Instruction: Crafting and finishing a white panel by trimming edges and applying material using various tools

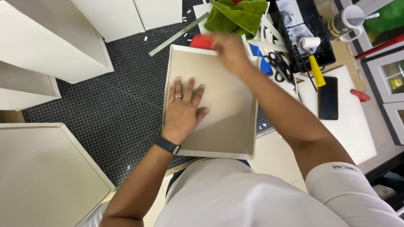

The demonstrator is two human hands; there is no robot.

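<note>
- The right hand point(227, 52) is blurred at the far rim of the tray. Its fingers are curled around a red block point(201, 41), which sticks out past the fingertips on the left.
- The block sits right at the tray's far wall, touching it or just above it; the blur hides which. Its long side runs along that wall, crosswise to the right forearm.
- The left hand point(183, 107) lies flat, palm down, on the floor of the tray point(227, 138). Its fingers are spread and pointing away from the body, and it holds nothing. A ring is on one finger and a dark band on the wrist.
- The block lies straight ahead of the left fingertips, past a stretch of bare tray floor, so the right hand is much the nearer one.
- The shallow beige tray rests on a black gridded cutting mat point(109, 113).
- Beyond the block are a green cloth point(242, 14) and a metal ruler point(176, 35).
- To the right lie scissors point(280, 63), a small paint roller with a yellow handle point(313, 59) and a dark phone point(328, 97).
</note>
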